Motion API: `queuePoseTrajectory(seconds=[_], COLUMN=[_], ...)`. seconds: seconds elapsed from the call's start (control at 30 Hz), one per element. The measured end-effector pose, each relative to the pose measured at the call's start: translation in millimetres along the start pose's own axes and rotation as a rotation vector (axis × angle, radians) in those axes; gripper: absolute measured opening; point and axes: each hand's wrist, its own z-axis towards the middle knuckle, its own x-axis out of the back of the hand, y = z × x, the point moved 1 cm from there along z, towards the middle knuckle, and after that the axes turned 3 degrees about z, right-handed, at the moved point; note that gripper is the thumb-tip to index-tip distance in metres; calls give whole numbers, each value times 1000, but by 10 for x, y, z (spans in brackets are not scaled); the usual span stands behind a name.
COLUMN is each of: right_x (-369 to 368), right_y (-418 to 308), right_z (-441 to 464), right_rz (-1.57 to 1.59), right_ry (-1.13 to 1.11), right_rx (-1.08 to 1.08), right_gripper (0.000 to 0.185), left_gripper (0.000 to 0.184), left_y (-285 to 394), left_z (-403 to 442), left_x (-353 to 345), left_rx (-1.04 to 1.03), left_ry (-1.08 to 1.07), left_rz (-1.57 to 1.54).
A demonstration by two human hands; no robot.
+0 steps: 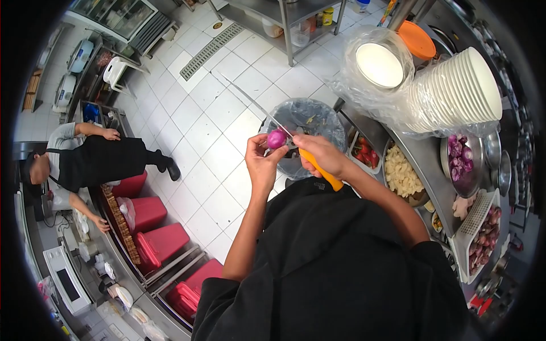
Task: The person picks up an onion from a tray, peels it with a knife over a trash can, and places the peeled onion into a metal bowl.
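1. A purple onion is held in the left hand; the fingers are clamped on its sides.
2. A knife is gripped in the right hand, with the fingers wrapped around its orange handle. The blade is pointed forward and to the left, passing close by the onion; whether the two are touching cannot be told.
3. The onion is positioned over the left part of a bin lined with a plastic bag.
4. To the right, a metal counter is occupied by a metal bowl of purple onions and a stack of white tubs, partly wrapped in plastic.
5. Pale cut pieces and red produce are seen in containers beside the counter's edge.
6. Darker onions are contained in a white basket.
7. At far left, a co-worker in a black apron is observed.
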Motion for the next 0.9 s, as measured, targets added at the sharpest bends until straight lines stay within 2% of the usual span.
queuePoseTrajectory(seconds=[0.13, 0.23, 0.43, 0.5, 0.63, 0.83, 0.9], right_x=[-6, 9, 112, 163, 281, 112, -18], right_y=[2, 3, 112, 155, 273, 180, 145], right_z=[5, 12, 120, 198, 435, 390, 288], right_rz=[8, 20, 59, 144, 151, -33, -169], right_ry=[-1, 0, 9, 49, 86, 150, 117], right_rx=[30, 29, -38, -57, -107, -136, 41], right_gripper=[55, 56, 54, 46, 44, 50, 57], left_gripper=[39, 38, 36, 33, 35, 32, 34], left_y=[72, 76, -9, -86, -8, -143, -152], left_z=[-24, -25, -8, 17, 3, 7, -8], left_x=[-42, -54, 25, 93, 127, 214, 198], left_rx=[9, -76, 37, 166, 304, 189, 163], left_ry=[-23, -45, -85, -111, -95, -60, -30], left_rz=[53, 116, 27, -283, -477, -310, -295])
